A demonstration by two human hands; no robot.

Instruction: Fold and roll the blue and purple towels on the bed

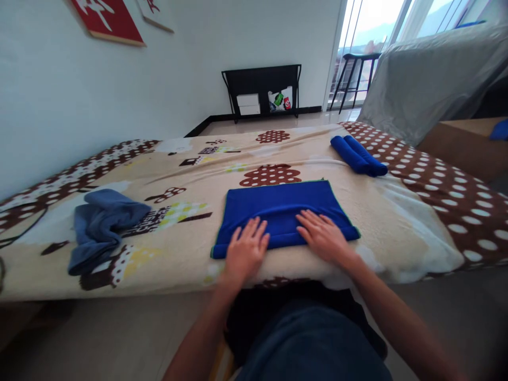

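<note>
A blue towel with green stitched edges lies spread on the patterned blanket, its near edge turned into a low roll. My left hand rests flat on the left part of that roll, fingers stretched forward. On its right part lies my right hand, also flat with the fingers extended. Both palms press the cloth from above and grasp nothing. Two rolled blue towels lie side by side at the far right. To the left, a crumpled grey-blue cloth sits in a loose heap.
The cream blanket with brown dotted borders covers the bed. Past its far end stands a black rack holding white boxes. A plastic-covered piece of furniture and a cardboard box are at right. A dark cable lies at the left edge.
</note>
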